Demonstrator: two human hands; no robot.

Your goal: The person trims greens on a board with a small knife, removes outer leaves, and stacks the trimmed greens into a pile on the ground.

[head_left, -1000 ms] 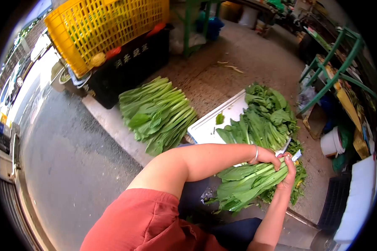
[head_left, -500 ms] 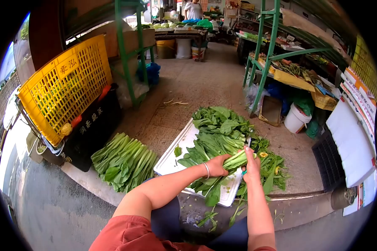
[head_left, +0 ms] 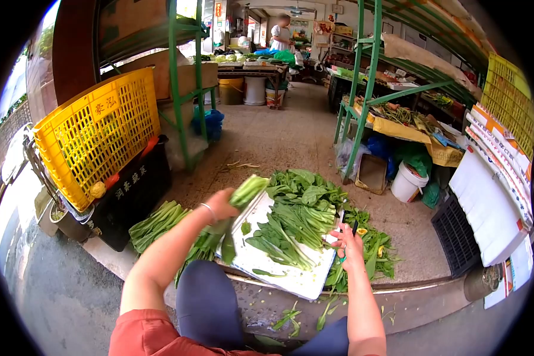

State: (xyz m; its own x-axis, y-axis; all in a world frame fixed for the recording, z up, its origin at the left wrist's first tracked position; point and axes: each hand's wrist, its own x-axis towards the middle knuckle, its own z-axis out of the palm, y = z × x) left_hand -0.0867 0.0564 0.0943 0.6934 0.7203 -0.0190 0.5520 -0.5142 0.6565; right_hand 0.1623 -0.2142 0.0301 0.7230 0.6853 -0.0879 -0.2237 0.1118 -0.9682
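My left hand (head_left: 221,205) is closed round a bunch of leafy greens (head_left: 249,191), stalk ends pointing up and right, between the white board and the pile at left. Below it, a pile of leafy greens (head_left: 157,225) is partly hidden by my left arm. On the white board (head_left: 305,289) lies a heap of loose leafy greens (head_left: 299,219). My right hand (head_left: 349,246) is over the board's right edge, fingers partly curled round a small tool (head_left: 342,258) with a teal part; a thin dark piece shows by the fingertips. Its exact kind is unclear.
Discarded leaves (head_left: 374,249) lie right of the board. A yellow crate (head_left: 101,130) and a black crate (head_left: 130,193) stand at left. Green metal shelving (head_left: 362,101), a white bucket (head_left: 408,183) and white foam boxes (head_left: 486,202) are at right. A person (head_left: 280,35) stands far back.
My left hand has carried the bunch leftward, off the heap toward the left pile. My right hand has let go of the stalks and its fingers have loosened. The view has shifted slightly.
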